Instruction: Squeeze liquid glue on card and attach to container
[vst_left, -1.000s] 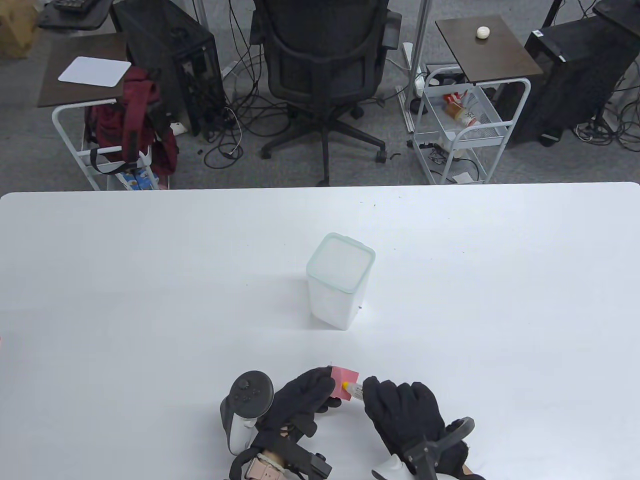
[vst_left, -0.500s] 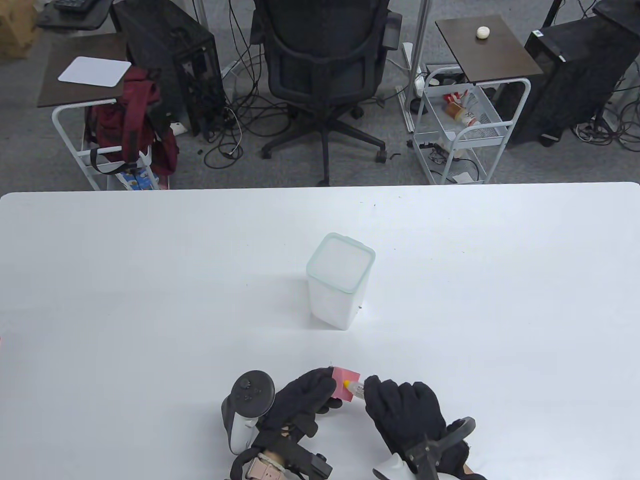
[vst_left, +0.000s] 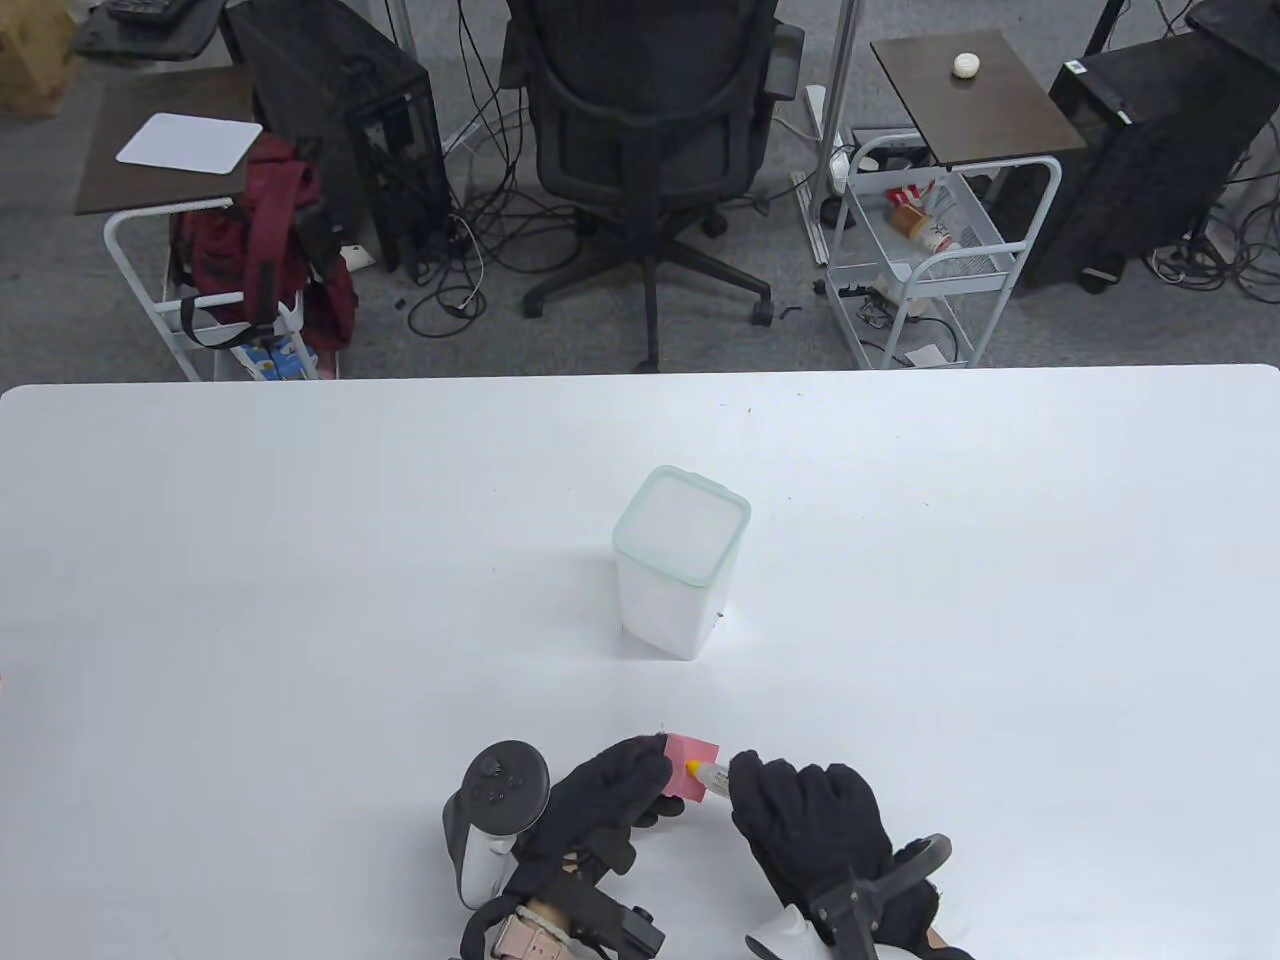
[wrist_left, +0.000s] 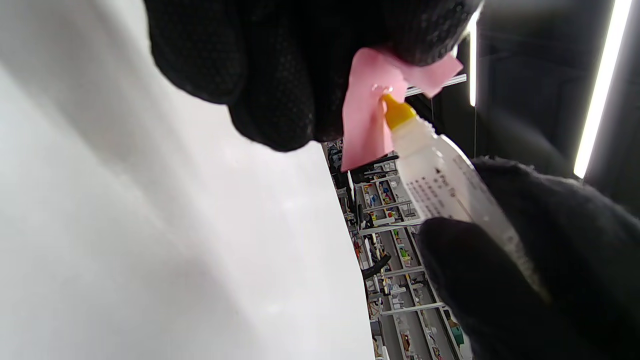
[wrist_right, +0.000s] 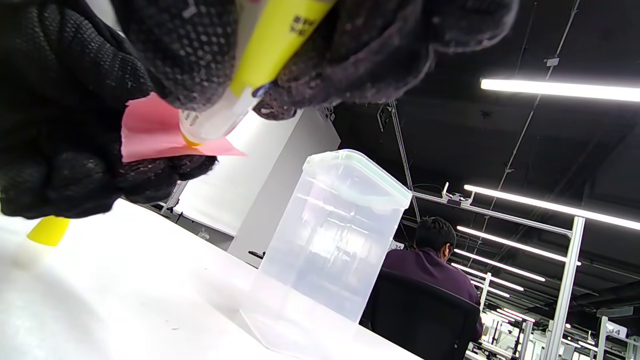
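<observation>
Partly hidden, the pink card (vst_left: 688, 765) shows only as a small patch between the two hands near the desk's (vst_left: 300, 560) front edge; the left hand (vst_left: 600, 800) covers its left part. Its fingers pinch the card, which the left wrist view shows bent and held off the desk. The right hand (vst_left: 810, 830) wraps the glue bottle (vst_left: 708, 778), so only its yellow nozzle and a bit of clear body poke out from the fingers. In the left wrist view the nozzle tip touches the card's face, with a small wet bead at the contact. Small print on the bottle is too blurred to read. A yellow cap (wrist_right: 48, 230) lies on the desk under the left hand, half hidden by it. The lidded clear container (vst_left: 680, 560) stands upright at the desk's middle, well apart from both hands
</observation>
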